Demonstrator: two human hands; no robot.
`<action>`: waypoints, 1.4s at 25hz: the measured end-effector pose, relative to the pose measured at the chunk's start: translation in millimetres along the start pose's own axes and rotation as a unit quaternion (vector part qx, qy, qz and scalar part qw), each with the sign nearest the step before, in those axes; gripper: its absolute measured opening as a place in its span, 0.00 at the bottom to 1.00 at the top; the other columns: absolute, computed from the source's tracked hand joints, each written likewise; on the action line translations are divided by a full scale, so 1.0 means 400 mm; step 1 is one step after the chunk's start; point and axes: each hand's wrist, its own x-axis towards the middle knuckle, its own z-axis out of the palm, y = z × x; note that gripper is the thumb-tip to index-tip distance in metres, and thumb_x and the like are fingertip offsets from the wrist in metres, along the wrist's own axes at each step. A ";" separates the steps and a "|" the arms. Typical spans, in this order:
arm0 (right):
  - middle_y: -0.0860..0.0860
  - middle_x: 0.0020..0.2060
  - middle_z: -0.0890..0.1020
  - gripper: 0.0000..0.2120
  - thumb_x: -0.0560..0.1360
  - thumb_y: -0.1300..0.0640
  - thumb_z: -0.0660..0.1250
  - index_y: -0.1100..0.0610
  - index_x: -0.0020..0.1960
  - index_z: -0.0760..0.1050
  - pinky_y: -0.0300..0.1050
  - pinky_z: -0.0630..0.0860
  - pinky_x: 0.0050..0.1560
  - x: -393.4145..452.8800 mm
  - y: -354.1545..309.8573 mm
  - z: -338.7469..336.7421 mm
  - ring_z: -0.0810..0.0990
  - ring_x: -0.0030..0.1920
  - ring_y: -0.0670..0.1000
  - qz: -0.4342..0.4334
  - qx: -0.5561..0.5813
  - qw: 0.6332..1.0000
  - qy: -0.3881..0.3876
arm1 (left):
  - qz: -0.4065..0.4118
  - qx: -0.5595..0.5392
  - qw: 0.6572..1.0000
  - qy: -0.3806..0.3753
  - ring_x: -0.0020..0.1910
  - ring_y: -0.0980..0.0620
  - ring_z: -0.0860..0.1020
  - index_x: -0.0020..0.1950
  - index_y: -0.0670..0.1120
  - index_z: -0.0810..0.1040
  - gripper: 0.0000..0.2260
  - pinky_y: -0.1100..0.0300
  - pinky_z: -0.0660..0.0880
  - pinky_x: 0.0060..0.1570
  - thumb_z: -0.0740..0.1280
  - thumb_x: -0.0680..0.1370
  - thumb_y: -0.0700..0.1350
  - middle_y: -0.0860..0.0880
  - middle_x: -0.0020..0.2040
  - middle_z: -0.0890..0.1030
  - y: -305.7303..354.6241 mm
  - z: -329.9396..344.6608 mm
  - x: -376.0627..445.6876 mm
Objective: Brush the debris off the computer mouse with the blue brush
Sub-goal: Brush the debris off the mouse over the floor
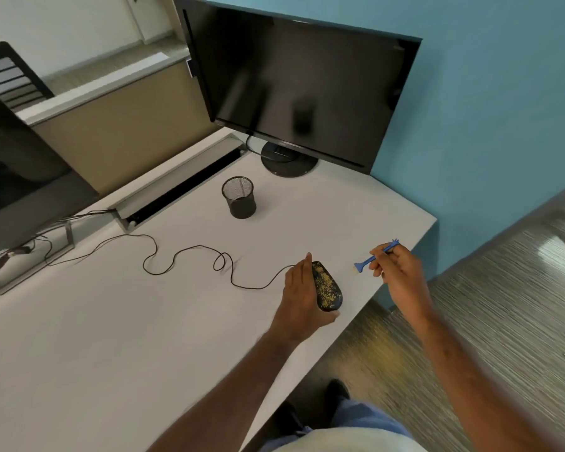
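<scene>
A black computer mouse (pixel 327 287), speckled with yellowish debris, lies on the white desk (pixel 144 321) near its right edge. My left hand (pixel 299 295) grips the mouse from its left side, thumb under the near end. My right hand (pixel 398 272) pinches the thin blue brush (pixel 374 256) by the middle of its handle. The pale bristle end of the brush points left and hovers a short way to the right of the mouse, not touching it.
The mouse's black cable (pixel 190 256) loops leftward across the desk. A black mesh pen cup (pixel 238 197) stands behind, and a dark monitor (pixel 294 89) at the back. A second screen (pixel 20 177) is at the left. The desk edge and floor (pixel 486 321) lie right.
</scene>
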 end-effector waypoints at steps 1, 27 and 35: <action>0.51 0.39 0.84 0.06 0.85 0.57 0.64 0.57 0.53 0.78 0.38 0.74 0.40 -0.009 0.002 -0.020 0.79 0.39 0.48 0.000 0.003 1.000 0.008 | 0.006 -0.005 1.000 -0.005 0.72 0.43 0.63 0.81 0.39 0.51 0.59 0.46 0.70 0.69 0.81 0.63 0.60 0.44 0.76 0.63 0.019 0.008 0.002; 0.50 0.37 0.84 0.08 0.85 0.56 0.62 0.59 0.52 0.77 0.37 0.77 0.38 -0.043 0.088 -0.468 0.78 0.34 0.42 0.016 -0.061 0.991 0.116 | 0.136 0.011 0.989 -0.063 0.71 0.42 0.67 0.78 0.33 0.58 0.59 0.42 0.71 0.69 0.85 0.58 0.55 0.40 0.73 0.68 0.451 0.323 0.071; 0.47 0.32 0.84 0.10 0.84 0.56 0.63 0.61 0.48 0.78 0.49 0.71 0.31 -0.018 0.090 -0.501 0.73 0.29 0.52 0.030 -0.067 0.990 0.123 | 0.135 -0.006 0.987 -0.084 0.73 0.46 0.63 0.80 0.35 0.53 0.63 0.49 0.63 0.74 0.85 0.58 0.56 0.42 0.76 0.64 0.505 0.355 0.080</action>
